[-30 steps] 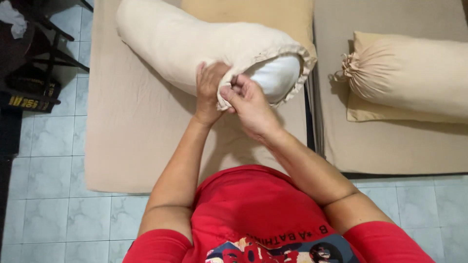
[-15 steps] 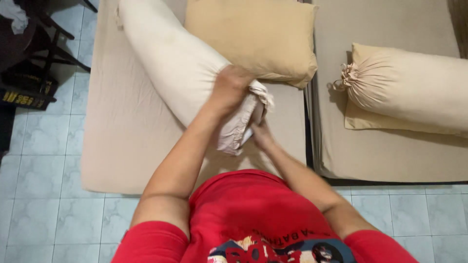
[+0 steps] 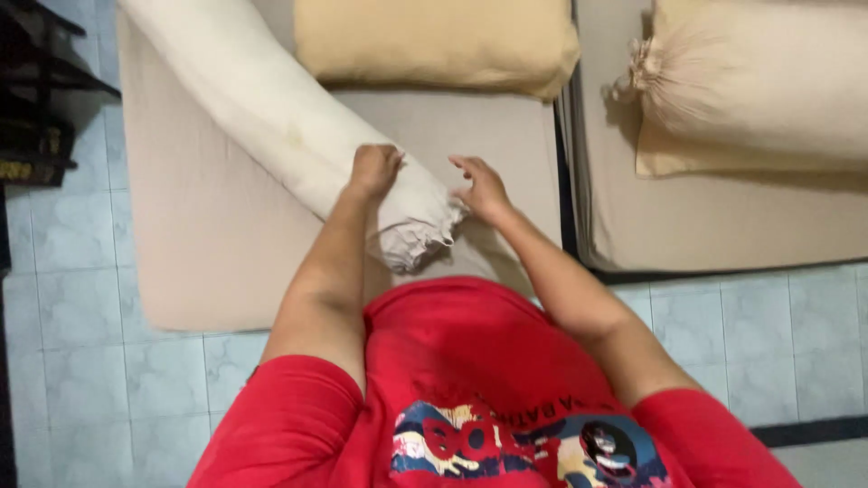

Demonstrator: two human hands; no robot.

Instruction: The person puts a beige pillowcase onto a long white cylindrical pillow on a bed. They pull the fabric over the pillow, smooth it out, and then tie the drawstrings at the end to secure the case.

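Cream cloth covers the long bolster (image 3: 271,117), which lies slanted across the left mattress (image 3: 208,262), its gathered end nearest the person. The left hand (image 3: 372,170) presses closed on the bolster to steady it; the right hand (image 3: 479,188), fingers half open, holds nothing, just beside the end.

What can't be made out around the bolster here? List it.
Head view only:
- Left hand fingers: curled over the bolster, so its grip is hidden.
- Bolster's far end: cut off by the top edge.
- Bolster's near end: gathered cloth hides whether it is tied.
- Second bolster: cut off by the right edge.
- Mattress near edge: partly hidden by the red shirt.
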